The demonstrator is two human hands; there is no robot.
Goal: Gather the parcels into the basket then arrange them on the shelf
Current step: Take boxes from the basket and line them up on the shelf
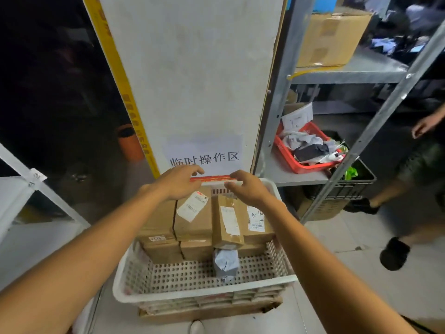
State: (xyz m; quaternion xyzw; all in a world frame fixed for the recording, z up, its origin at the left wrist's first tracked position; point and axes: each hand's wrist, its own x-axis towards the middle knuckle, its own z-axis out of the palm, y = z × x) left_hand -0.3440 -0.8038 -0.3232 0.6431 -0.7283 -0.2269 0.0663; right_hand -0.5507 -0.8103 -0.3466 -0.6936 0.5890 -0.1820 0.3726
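Reaching with left hand (179, 182) and right hand (249, 190), apart, fingers loose, clasping nothing, over the far rim of the basket (192, 296). Packed with parcels (192, 222) stacked high at that end; could spill if hauled unevenly.

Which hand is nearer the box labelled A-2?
Right. The right hand is just past the far end of the A-2 box; the left hand is over the boxes further left.
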